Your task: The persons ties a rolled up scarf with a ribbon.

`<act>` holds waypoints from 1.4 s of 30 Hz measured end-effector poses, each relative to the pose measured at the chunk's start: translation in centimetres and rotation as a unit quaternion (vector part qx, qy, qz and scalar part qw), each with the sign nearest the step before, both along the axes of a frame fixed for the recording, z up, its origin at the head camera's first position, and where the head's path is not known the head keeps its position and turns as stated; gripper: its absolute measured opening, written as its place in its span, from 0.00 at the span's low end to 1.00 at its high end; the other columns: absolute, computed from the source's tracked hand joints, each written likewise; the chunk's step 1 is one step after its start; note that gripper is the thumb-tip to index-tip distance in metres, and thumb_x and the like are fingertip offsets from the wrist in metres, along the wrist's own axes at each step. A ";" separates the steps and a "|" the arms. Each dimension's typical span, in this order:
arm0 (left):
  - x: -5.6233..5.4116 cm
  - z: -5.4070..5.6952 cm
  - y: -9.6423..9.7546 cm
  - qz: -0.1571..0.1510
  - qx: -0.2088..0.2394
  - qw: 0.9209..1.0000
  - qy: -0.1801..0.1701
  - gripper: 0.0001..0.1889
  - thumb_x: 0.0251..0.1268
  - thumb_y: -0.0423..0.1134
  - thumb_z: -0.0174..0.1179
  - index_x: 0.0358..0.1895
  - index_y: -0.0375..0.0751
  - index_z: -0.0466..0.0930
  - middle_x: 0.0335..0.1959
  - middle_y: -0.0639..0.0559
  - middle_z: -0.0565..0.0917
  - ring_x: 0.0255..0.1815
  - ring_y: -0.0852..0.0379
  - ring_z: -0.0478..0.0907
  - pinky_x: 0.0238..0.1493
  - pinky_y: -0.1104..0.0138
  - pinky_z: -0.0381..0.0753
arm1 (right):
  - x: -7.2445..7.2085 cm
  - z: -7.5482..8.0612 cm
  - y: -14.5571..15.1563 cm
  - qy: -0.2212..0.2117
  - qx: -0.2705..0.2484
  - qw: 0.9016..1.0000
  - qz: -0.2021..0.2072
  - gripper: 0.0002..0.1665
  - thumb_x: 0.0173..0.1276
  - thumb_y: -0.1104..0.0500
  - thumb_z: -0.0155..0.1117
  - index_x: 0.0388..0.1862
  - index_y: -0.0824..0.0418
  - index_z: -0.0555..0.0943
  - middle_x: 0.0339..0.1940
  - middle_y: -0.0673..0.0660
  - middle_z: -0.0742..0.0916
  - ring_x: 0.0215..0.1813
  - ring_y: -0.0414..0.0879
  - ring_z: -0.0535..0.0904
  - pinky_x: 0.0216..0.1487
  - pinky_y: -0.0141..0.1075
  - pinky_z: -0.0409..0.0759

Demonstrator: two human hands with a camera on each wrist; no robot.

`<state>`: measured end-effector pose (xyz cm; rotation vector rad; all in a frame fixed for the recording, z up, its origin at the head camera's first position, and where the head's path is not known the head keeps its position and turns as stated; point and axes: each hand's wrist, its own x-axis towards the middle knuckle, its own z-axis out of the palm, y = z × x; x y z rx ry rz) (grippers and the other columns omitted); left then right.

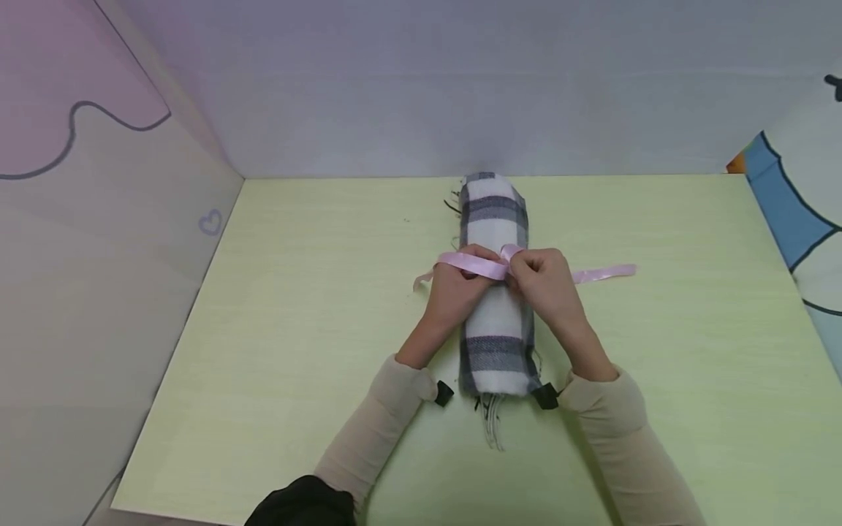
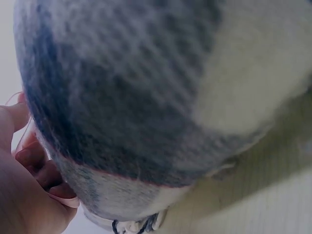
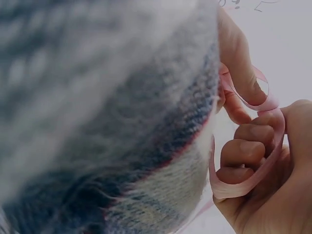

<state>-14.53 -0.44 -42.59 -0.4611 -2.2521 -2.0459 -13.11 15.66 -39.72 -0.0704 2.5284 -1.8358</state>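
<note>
A rolled grey-and-white plaid scarf lies lengthwise on the pale green table, fringe at its near end. A pink satin ribbon crosses its middle, with loose ends on both sides. My left hand pinches the ribbon on top of the roll. My right hand grips the ribbon beside it, fingers curled. The right wrist view shows the ribbon looped round the curled fingers, close against the scarf. The scarf fills the left wrist view, with fingertips at its left edge.
Pale walls close in the table at the back and left. A patterned panel stands at the right. Bare tabletop lies on both sides of the roll.
</note>
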 end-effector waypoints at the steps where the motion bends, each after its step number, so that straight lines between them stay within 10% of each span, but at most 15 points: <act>1: 0.0 0.0 0.0 0.001 0.002 1.000 -0.002 0.05 0.66 0.30 0.68 0.39 0.30 0.88 0.36 0.35 0.89 0.33 0.69 0.79 0.37 0.75 0.77 | 0.0 0.0 0.0 0.000 0.005 1.000 0.001 0.23 0.71 0.63 0.51 0.13 0.64 0.74 0.09 0.44 0.70 0.16 0.39 0.62 0.17 0.32 0.59; 14: 0.1 0.2 0.1 0.001 0.013 1.000 -0.019 0.06 0.65 0.30 0.69 0.40 0.29 0.87 0.33 0.36 0.87 0.31 0.69 0.75 0.36 0.75 0.75 | 0.1 0.6 0.1 -0.039 -0.019 0.999 0.006 0.26 0.75 0.60 0.51 0.18 0.69 0.82 0.12 0.45 0.82 0.18 0.37 0.77 0.23 0.30 0.77; 24: 0.1 0.4 -0.1 -0.004 0.010 1.000 0.001 0.06 0.67 0.31 0.68 0.40 0.31 0.82 0.37 0.39 0.83 0.36 0.67 0.75 0.40 0.74 0.75 | 0.5 1.3 1.3 0.056 0.142 0.988 -0.007 0.26 0.82 0.44 0.53 0.27 0.57 0.83 0.21 0.54 0.80 0.25 0.45 0.72 0.24 0.33 0.67; 29: 0.1 0.6 -0.1 -0.007 0.017 1.000 -0.010 0.06 0.68 0.32 0.67 0.42 0.31 0.84 0.38 0.38 0.85 0.37 0.68 0.76 0.40 0.74 0.76 | 0.6 1.7 2.0 0.114 0.138 0.984 -0.020 0.20 0.82 0.49 0.56 0.35 0.59 0.85 0.28 0.55 0.85 0.30 0.42 0.76 0.31 0.31 0.70; 42: 0.6 1.2 -0.3 -0.009 -0.053 0.999 -0.002 0.09 0.65 0.39 0.70 0.31 0.41 0.81 0.23 0.54 0.77 0.25 0.65 0.71 0.26 0.72 0.69 | 0.7 2.0 1.7 0.224 0.080 0.961 0.138 0.09 0.71 0.67 0.69 0.47 0.59 0.85 0.50 0.53 0.84 0.51 0.43 0.73 0.49 0.32 0.67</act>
